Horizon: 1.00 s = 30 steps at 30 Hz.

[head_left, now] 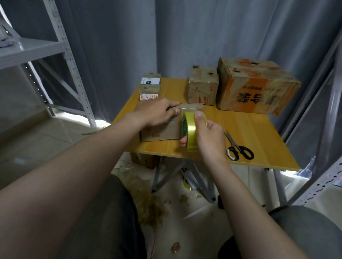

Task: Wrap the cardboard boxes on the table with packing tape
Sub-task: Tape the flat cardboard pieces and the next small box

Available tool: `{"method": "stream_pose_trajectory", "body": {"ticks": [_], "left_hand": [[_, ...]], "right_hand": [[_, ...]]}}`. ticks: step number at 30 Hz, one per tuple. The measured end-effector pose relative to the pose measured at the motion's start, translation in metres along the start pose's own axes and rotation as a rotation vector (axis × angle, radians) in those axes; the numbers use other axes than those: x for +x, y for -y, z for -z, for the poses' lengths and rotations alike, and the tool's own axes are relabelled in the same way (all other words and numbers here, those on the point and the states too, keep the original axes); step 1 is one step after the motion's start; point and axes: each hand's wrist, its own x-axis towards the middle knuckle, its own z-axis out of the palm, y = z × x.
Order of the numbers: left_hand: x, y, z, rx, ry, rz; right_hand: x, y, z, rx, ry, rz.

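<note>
presses left hand (157,112) flat on cardboard box (161,133), fingers straight; grips upright yellow tape roll (189,130) with right hand (208,140) curled round it, near scissors (238,148) on counter (267,141).

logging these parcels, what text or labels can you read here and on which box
No text reads clearly.
Large box: big dark characters on orange, upside down, illegible.
Middle box: red marks, blurred.
Small box: white label, red handwriting, too small.
Near box under the left hand: tiny print, blurred.
Tape roll in the right hand: nothing legible.
</note>
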Motion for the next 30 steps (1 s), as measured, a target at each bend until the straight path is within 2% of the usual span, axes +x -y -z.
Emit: {"method": "stream_pose_trajectory", "body": {"ticks": [5,12,17,20,22,24,28,30], "left_hand": [[-0.001,0.001,-0.001,0.023,0.01,0.006],[0.0,0.0,-0.001,0.003,-0.007,0.031],[0.004,0.0,0.003,-0.007,0.012,0.06],[0.007,0.0,0.002,-0.022,0.013,0.088],[0.011,-0.001,-0.002,0.009,0.007,0.121],[0.015,-0.002,-0.008,-0.011,-0.036,0.156],[0.019,0.003,-0.018,-0.367,-0.324,0.149],[0.019,0.01,-0.022,-0.352,-0.317,0.092]], "right_hand": [[-0.002,-0.007,0.0,-0.026,-0.007,-0.016],[-0.013,-0.013,0.008,0.071,0.051,-0.095],[-0.021,-0.01,0.013,0.272,0.135,-0.006],[-0.022,-0.017,0.012,0.288,0.165,0.083],[-0.016,-0.018,0.009,0.296,0.154,0.059],[-0.008,-0.018,0.005,0.28,0.147,-0.001],[0.008,-0.018,-0.003,0.237,0.165,-0.075],[0.014,-0.017,-0.003,0.248,0.14,-0.065]]}}
